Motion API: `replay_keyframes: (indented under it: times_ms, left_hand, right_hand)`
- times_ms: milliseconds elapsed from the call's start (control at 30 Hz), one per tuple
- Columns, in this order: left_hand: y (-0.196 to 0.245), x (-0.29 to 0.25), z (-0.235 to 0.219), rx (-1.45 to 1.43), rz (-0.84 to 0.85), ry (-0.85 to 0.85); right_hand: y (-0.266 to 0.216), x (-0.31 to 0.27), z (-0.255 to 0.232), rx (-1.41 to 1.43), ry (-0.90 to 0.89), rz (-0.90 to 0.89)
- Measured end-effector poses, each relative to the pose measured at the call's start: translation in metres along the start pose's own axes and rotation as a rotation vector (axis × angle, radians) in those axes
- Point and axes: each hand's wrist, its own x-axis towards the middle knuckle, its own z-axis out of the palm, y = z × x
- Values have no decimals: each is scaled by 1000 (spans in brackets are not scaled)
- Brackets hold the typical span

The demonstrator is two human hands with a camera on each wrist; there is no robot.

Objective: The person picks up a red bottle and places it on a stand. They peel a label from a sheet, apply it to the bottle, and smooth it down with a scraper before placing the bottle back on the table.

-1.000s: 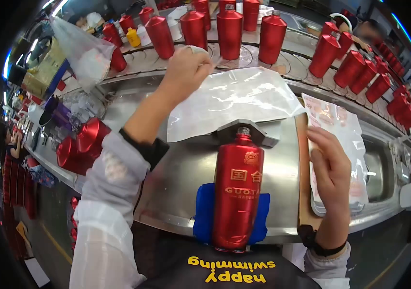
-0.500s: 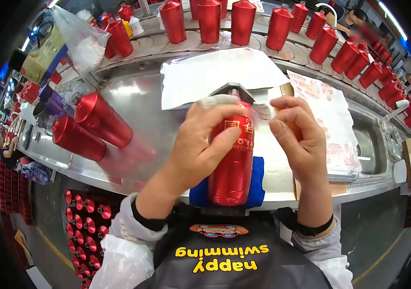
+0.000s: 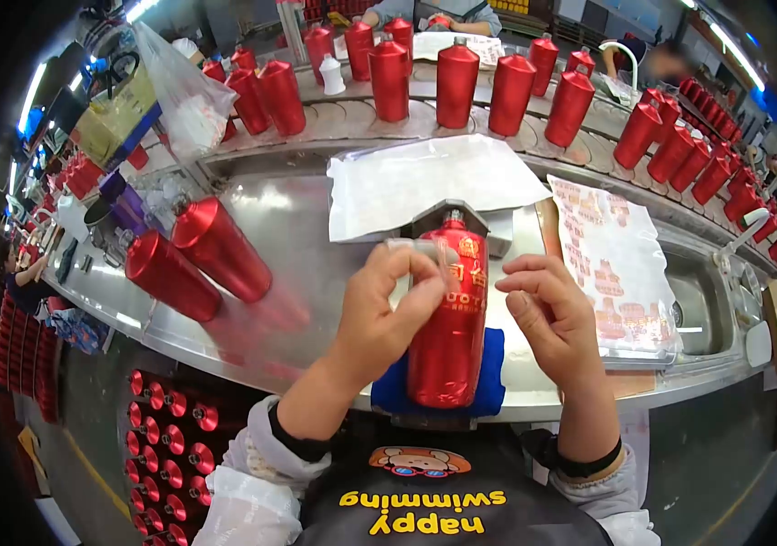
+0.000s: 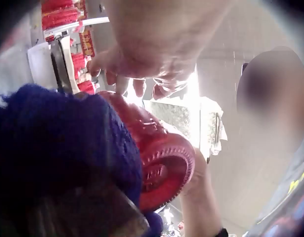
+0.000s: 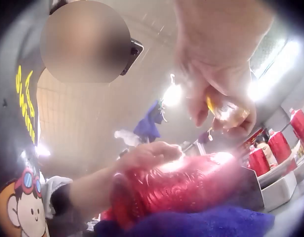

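Note:
A red bottle [image 3: 448,337] with gold lettering lies on a blue cloth [image 3: 490,373], its neck against a dark angled support [image 3: 461,214]. My left hand [image 3: 379,309] is at the bottle's left side, a white covering round its index finger. Its thumb and index finger pinch a small clear piece of film [image 3: 449,259] over the upper label. My right hand [image 3: 554,314] hovers beside the bottle's right shoulder, fingers loosely bent and thumb apart. In the right wrist view, a glossy yellowish patch [image 5: 223,109] shows at the right hand's fingers.
Two red bottles [image 3: 197,264] lie at the left of the steel counter [image 3: 288,227]. A white sheet [image 3: 429,177] lies behind the support; printed sheets [image 3: 611,264] are at right, before a sink [image 3: 702,300]. Upright red bottles [image 3: 457,86] line the conveyor [image 3: 498,141] at the back.
My left hand has come from near the conveyor down to the bottle, then drawn slightly back from its neck. My right hand has moved left from the printed sheets to beside the bottle.

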Motion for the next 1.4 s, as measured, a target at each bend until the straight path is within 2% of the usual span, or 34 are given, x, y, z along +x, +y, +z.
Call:
replay_keyframes:
  times_ms: [100,133,200,267,367,467,600,667,767,800,900,933,967,1033,1100,1133,1233,1300,1400]
  left_hand:
    - [17,-9,8,-280,13,-179]
    - [20,-12,11,-229,-62,-151]
    - [23,-9,11,-37,114,-215]
    - [26,-8,11,84,220,-246]
    - [30,-14,13,264,300,-207]
    - [29,-19,18,277,284,-169]
    - [23,-29,18,443,322,-105]
    - [15,-36,16,555,358,-38]
    - [2,-48,16,603,250,98]
    - [-6,-54,10,608,188,-49]
    - [-16,-65,16,569,189,-143]
    - [-21,-70,13,585,104,-197]
    - [-23,-73,13,555,90,-207]
    - [-26,-75,13,505,60,-220]
    - [-28,-75,11,605,89,-233]
    - [-27,-75,12,639,98,-228]
    - [-28,-73,10,736,142,-231]
    - [-30,-71,7,741,161,-226]
    - [-35,-74,9,676,153,-217]
  right_hand:
    - [4,0,1,165,-33,5]
    - [2,0,1,259,-66,38]
    - [2,2,3,397,-115,44]
    - [3,2,1,287,-125,6]
    - [0,-1,6,190,-104,-5]
    - [-1,-4,10,209,-56,-18]
    - [-4,-9,5,144,-62,-34]
    - [-4,-12,-7,97,-63,-24]
    - [0,-10,-46,-181,19,12]
    - [11,-7,-63,-272,29,49]
    - [73,14,-125,-651,2,222]
    - [101,25,-142,-777,-37,306]
    - [128,34,-156,-901,-77,389]
    - [173,48,-170,-942,-175,567]
    - [233,50,-183,-996,-261,573]
    - [242,49,-174,-1064,-210,654]
    - [249,44,-164,-1204,-71,529]
    - [234,47,-161,-1125,-45,288]
    - [163,48,-135,-922,-73,91]
